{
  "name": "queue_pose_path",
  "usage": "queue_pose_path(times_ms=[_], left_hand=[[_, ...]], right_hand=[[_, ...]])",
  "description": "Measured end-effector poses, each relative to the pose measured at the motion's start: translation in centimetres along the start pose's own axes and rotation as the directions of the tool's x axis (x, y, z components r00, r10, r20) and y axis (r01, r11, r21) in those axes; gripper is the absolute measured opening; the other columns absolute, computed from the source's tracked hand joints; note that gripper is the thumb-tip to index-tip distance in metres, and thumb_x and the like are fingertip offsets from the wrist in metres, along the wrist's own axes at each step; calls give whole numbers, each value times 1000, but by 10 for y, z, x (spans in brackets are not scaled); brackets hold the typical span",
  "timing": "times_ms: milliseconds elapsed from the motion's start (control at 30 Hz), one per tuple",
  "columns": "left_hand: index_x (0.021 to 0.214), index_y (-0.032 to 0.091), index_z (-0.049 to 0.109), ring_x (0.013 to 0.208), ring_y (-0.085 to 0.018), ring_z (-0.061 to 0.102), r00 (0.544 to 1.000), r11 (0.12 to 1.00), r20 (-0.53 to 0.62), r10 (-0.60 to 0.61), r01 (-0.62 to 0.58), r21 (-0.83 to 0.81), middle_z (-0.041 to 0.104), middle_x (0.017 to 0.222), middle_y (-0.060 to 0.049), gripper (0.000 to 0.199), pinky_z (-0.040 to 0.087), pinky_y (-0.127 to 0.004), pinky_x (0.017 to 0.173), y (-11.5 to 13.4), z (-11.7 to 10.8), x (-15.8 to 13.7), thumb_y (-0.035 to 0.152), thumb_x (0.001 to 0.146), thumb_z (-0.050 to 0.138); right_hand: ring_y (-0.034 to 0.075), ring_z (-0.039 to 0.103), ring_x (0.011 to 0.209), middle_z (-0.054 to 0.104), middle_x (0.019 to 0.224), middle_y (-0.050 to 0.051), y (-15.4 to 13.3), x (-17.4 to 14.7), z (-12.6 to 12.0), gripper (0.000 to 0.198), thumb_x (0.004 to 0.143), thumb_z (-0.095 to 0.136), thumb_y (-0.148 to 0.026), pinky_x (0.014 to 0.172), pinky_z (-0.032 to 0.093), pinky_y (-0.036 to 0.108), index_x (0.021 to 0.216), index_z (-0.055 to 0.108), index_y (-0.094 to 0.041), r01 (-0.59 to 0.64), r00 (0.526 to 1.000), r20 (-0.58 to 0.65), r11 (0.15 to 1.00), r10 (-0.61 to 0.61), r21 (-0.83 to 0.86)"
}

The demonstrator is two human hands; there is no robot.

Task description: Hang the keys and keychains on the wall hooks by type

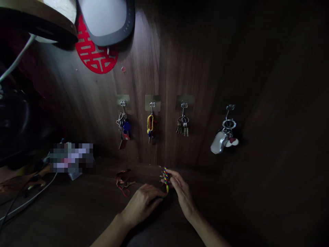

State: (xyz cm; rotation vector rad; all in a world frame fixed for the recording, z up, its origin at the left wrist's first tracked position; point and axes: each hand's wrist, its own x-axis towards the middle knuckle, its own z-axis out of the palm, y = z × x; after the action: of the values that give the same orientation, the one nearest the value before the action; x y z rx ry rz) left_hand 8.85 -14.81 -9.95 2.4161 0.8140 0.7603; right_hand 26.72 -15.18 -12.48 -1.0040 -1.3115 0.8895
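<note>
A braided keychain (166, 176) in blue, red, yellow and green lies low in front of me, with small metallic bits, probably keys, at its left side. My left hand (142, 202) pinches its lower yellow-green end between thumb and index finger. From the other side, my right hand (182, 195) holds the upper part of the braid with its fingertips. To the left of my left hand rests a bunch of keys (127, 184) with red cord, which neither hand touches.
Above my hands, several hooks on the wood panel carry a key bunch with a blue tag (126, 127), yellow-corded keys (150, 124), plain keys (183, 126) and a silver fob (218, 142). A white cable (38, 195) runs at left; a grey-white device (106, 20) hangs above.
</note>
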Motion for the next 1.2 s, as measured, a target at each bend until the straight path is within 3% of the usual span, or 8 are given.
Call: queue_pose_path(times_ms=[100, 300, 467, 633, 733, 867, 1000, 1200], left_hand=[[107, 27, 62, 97, -19, 61, 999, 998, -3, -39, 38, -52, 69, 104, -3, 26, 42, -32, 92, 0, -2, 1, 33, 90, 44], [116, 24, 54, 108, -20, 56, 935, 957, -270, -230, 166, -239, 63, 114, -5, 31, 44, -31, 93, -17, 4, 3, 30, 86, 50], [117, 22, 55, 106, -20, 57, 956, 928, -147, -255, 199, -316, 63, 116, -6, 37, 43, -31, 92, -18, 11, 6, 29, 80, 58], [80, 17, 65, 80, -17, 61, 949, 864, -34, -314, 271, -424, 69, 81, -1, 19, 44, -25, 77, -11, 7, 9, 33, 82, 56], [86, 15, 63, 70, -14, 59, 916, 692, -4, -400, 300, -657, 67, 70, 0, 23, 43, -24, 70, -12, 5, 10, 37, 78, 62], [96, 14, 64, 68, -12, 60, 897, 260, 139, -420, 265, -928, 67, 82, -3, 27, 43, -25, 71, -17, 1, 9, 33, 76, 67], [106, 11, 63, 82, -16, 64, 903, -122, 278, -326, 252, -960, 67, 99, -11, 30, 45, -31, 81, -21, -5, 7, 30, 85, 55], [112, 5, 60, 101, -23, 62, 913, -290, 340, -226, 270, -918, 66, 111, -16, 39, 43, -32, 88, -28, -6, 5, 30, 89, 40]], right_hand=[[21, 67, 80, 66, 88, 4, -1, 2, 1, 31, 76, 64, -43, 66, 52, 29, 97, 55, -22, -60, 997, -28, 985, 65, 164], [15, 65, 66, 68, 81, 2, -10, -3, 2, 23, 80, 60, -35, 56, 46, 24, 97, 52, -22, -179, 979, 155, 921, 132, 347], [13, 62, 57, 70, 81, 6, -19, -7, 7, 24, 80, 59, -35, 50, 42, 23, 98, 54, -19, -247, 949, 283, 882, 137, 402], [11, 57, 51, 71, 79, 5, -21, 0, 2, 30, 73, 68, -38, 44, 38, 20, 94, 57, -20, -249, 968, 109, 822, 226, 512], [9, 56, 49, 71, 77, 4, -17, 6, -4, 31, 70, 72, -39, 42, 37, 17, 92, 59, -20, -229, 960, -7, 799, 280, 556], [8, 54, 45, 70, 71, 2, -11, 11, -8, 34, 66, 74, -41, 39, 35, 17, 88, 60, -20, -234, 942, -73, 794, 329, 561], [9, 53, 43, 67, 62, -1, -3, 12, -8, 37, 61, 76, -45, 37, 34, 16, 85, 61, -21, -247, 914, -154, 817, 374, 521], [8, 52, 41, 62, 56, -5, 2, 12, -8, 38, 59, 77, -46, 38, 35, 16, 83, 63, -21, -267, 896, -191, 830, 401, 490]])
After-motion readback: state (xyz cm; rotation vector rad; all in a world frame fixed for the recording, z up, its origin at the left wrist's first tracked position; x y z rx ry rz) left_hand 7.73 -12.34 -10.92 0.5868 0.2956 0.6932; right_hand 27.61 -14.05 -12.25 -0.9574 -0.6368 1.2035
